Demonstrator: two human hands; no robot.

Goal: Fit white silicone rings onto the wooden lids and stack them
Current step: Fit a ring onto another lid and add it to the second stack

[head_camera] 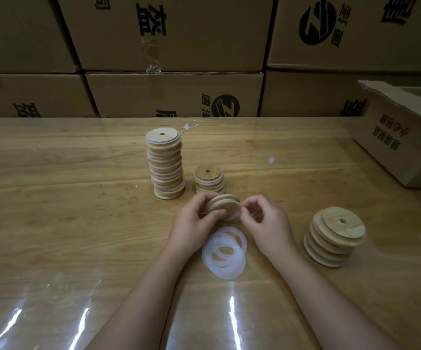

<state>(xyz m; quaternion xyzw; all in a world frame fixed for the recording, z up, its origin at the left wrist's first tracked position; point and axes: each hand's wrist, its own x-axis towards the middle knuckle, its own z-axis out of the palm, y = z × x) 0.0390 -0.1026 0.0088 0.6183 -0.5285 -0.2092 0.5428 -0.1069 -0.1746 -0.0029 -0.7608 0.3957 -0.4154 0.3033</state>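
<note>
Over worktop (78, 198) at frame centre, left hand (196, 218) is gripping lid (223, 204), right hand (267, 218) is pinching ring (236, 215); turning lid gradually should be seating it evenly.

Both hands meet mid-frame, bare forearms rising from the lower edge.
The left hand (199, 221) curls fingers (205, 199) and thumb round a tilted wooden lid (224, 204); the right hand (267, 221), just beside it, pinches a white ring (235, 215) at the lid's rim between thumb and forefinger, its other fingers loosely curled.
</note>
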